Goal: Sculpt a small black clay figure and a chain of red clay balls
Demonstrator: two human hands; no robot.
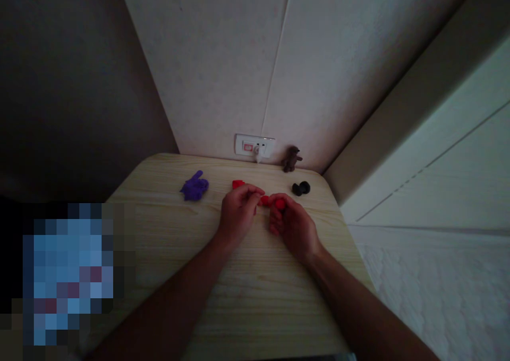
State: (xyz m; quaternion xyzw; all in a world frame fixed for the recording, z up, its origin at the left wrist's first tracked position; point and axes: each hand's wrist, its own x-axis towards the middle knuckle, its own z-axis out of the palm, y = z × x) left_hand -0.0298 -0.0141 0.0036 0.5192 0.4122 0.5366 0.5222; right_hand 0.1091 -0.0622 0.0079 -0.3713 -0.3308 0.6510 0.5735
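Observation:
My left hand (239, 209) is closed in a pinch over the table, its thumb and fingertips at the left end of a small red clay-like piece (264, 201). My right hand (297, 228) curls from the other side, its fingers closed around a red lump (280, 204) that looks like modelling clay. Whether the two red bits are joined cannot be seen. Just behind my left hand lies another red piece (238, 183), partly covered by the fingers. A purple clay-like figure (195, 186) lies left of my hands.
Near the wall stands a small brown figure (291, 159), with black rounded pieces (301, 188) in front of it. A wall socket (255, 145) with a white plug is behind the wooden table (247, 302). A pale panel borders the right side; blurred blocks cover the lower left.

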